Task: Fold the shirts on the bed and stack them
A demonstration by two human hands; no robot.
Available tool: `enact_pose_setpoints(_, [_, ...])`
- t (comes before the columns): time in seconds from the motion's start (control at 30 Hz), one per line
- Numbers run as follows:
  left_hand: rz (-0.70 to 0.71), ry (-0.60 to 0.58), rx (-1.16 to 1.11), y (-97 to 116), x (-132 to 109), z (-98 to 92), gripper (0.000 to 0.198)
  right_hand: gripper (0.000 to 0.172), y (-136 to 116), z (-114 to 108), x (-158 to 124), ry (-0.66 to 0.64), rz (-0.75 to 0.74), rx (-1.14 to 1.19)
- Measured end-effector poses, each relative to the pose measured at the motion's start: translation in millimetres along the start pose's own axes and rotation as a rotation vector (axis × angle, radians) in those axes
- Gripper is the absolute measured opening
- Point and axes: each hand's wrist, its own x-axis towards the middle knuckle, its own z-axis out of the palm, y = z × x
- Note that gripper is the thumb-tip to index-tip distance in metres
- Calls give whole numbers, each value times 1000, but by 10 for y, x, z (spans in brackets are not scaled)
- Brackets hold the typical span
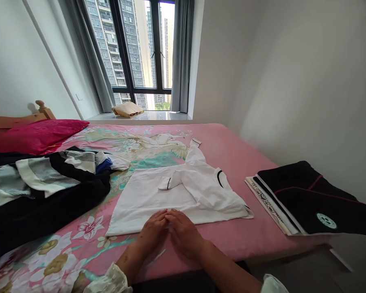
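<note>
A white shirt with black trim (177, 195) lies partly folded on the pink floral bedsheet (238, 236), sleeves tucked across its middle. My left hand (151, 232) and my right hand (183, 232) rest side by side on the shirt's near edge, fingertips touching. Both hands lie flat with fingers stretched out, pressing the fabric and holding nothing.
A heap of black, grey and white clothes (39, 187) covers the bed's left side, beside a red pillow (33, 134). Folded dark garments (311, 199) are stacked at the right edge near the wall. A tan bag (127, 109) sits on the windowsill.
</note>
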Motion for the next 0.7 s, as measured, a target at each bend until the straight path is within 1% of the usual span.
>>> enact_pose_setpoints(0.03, [-60,-46,27,9,-10,49,46,45,41,-1,1,-91,1,-28])
enact_pose_setpoints(0.07, [-143,-79,69,-31,-55,81,46,50,132,-40,-47,-183,5,-62])
enact_pose_setpoints(0.13, [-327,-120,169,-227,-222,94,55,60,420,-228,-274,-343,61,-135])
enact_pose_setpoints(0.17, [-397,-140,210,-361,-326,78,62,63,588,-365,-434,-392,120,-180])
enact_pose_setpoints(0.2, [-462,-162,246,-498,-432,51,68,65,752,-515,-609,-415,204,-234])
enact_pose_setpoints(0.27, [-548,-187,307,-732,-613,-13,72,67,1025,-807,-948,-407,379,-360])
enact_pose_setpoints(0.33, [-576,-193,360,-850,-716,-60,72,69,1176,-1009,-1192,-376,490,-456])
enact_pose_setpoints(0.4, [-566,-170,413,-833,-712,-66,68,67,1189,-1072,-1291,-327,549,-513])
enact_pose_setpoints(0.47, [-520,-116,453,-703,-603,-28,62,63,1092,-1010,-1249,-276,549,-525])
enact_pose_setpoints(0.53, [-433,-63,447,-512,-429,40,59,61,953,-890,-1121,-253,481,-494])
enact_pose_setpoints(0.6, [-327,-56,387,-340,-268,111,60,63,855,-795,-990,-272,417,-436])
enact_pose_setpoints(0.63, [-301,-71,344,-292,-219,141,60,66,839,-775,-948,-286,428,-414])
enact_pose_setpoints(0.67, [-304,-92,300,-283,-199,163,62,68,849,-776,-931,-296,477,-403])
enact_pose_setpoints(0.7, [-336,-106,261,-317,-212,176,65,72,882,-798,-941,-295,558,-408])
